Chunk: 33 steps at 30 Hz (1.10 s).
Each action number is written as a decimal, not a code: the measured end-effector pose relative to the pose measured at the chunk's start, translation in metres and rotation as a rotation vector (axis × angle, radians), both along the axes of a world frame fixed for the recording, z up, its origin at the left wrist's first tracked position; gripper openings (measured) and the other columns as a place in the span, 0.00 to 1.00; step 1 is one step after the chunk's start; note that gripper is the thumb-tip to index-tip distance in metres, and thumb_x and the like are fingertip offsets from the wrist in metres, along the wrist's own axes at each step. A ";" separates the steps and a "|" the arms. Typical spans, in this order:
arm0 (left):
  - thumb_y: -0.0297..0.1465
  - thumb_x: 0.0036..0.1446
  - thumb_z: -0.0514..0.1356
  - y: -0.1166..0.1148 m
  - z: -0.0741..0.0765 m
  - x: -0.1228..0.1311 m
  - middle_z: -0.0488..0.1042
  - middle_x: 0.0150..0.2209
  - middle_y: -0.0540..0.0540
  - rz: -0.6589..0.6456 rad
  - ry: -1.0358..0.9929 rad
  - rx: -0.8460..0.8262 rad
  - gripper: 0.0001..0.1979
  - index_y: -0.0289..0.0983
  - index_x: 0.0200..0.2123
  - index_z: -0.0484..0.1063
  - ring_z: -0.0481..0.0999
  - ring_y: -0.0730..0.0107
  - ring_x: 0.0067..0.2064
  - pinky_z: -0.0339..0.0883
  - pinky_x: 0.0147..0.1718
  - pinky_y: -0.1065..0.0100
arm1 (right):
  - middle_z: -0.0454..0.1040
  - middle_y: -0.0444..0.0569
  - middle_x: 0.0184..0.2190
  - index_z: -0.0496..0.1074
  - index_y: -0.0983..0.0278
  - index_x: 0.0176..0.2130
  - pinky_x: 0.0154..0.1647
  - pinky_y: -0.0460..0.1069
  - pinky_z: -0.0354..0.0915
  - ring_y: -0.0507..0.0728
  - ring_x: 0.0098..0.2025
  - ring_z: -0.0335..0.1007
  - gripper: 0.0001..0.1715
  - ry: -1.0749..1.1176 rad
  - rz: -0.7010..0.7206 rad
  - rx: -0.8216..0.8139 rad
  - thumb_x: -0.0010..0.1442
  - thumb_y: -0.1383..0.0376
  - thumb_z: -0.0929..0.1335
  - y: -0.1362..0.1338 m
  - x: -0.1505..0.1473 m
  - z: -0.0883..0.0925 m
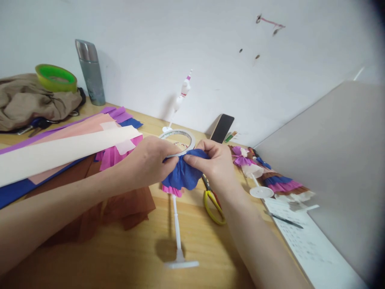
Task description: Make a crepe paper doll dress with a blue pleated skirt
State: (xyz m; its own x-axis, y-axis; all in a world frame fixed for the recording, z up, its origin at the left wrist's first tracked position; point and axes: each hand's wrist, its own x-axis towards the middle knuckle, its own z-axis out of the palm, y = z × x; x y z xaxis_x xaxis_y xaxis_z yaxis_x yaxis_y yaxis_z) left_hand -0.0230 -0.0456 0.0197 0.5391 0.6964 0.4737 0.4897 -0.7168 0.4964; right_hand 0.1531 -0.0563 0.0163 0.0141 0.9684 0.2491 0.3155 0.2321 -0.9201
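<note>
In the head view, a ruffled piece of blue crepe paper [183, 174] is gathered between my two hands. My left hand [153, 158] pinches its upper left edge, thumb against fingers. My right hand [218, 160] grips the upper right edge between thumb and fingertips. Beneath the blue layer shows a frill of pink crepe paper [172, 190]. Out of the frill runs a white plastic rod [177, 224] with a flat foot [182, 264]. Just above the gathered edge is a roll of tape [191, 138], against my left fingers; whether they hold it too I cannot tell.
Crepe paper sheets [60, 150] and brown paper [129, 208] lie left. Yellow-handled scissors [215, 208] lie beside my right wrist. A white figure on a stand [182, 94], a phone [222, 127] and a flask [92, 76] are behind. Paper-dressed figures [284, 182] lie right, near a pen [285, 220].
</note>
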 end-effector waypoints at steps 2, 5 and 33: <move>0.25 0.54 0.53 0.000 0.001 0.000 0.69 0.19 0.51 -0.008 -0.005 0.003 0.13 0.33 0.22 0.74 0.63 0.76 0.23 0.54 0.23 0.73 | 0.60 0.39 0.16 0.59 0.62 0.17 0.20 0.45 0.53 0.48 0.19 0.55 0.19 -0.007 -0.027 0.013 0.40 0.62 0.73 0.001 0.001 0.001; 0.25 0.54 0.53 0.004 -0.001 -0.001 0.70 0.19 0.52 -0.006 -0.035 -0.006 0.13 0.33 0.24 0.77 0.63 0.77 0.22 0.53 0.22 0.73 | 0.61 0.40 0.16 0.61 0.62 0.18 0.21 0.46 0.54 0.49 0.20 0.56 0.18 -0.061 -0.022 0.034 0.41 0.61 0.73 0.001 0.002 0.003; 0.27 0.53 0.54 0.013 -0.005 -0.001 0.71 0.19 0.53 0.012 -0.081 -0.034 0.11 0.34 0.26 0.77 0.64 0.77 0.22 0.54 0.22 0.74 | 0.68 0.42 0.20 0.68 0.64 0.25 0.22 0.45 0.58 0.50 0.22 0.62 0.07 -0.109 0.113 0.065 0.48 0.62 0.69 -0.002 0.008 0.010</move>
State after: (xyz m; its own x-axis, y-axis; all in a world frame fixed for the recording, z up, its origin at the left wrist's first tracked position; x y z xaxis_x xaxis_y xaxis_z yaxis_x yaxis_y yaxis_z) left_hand -0.0244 -0.0327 0.0145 0.4916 0.7189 0.4915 0.4551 -0.6933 0.5588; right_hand 0.1613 -0.0581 0.0264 -0.1243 0.9440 0.3055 0.3810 0.3297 -0.8638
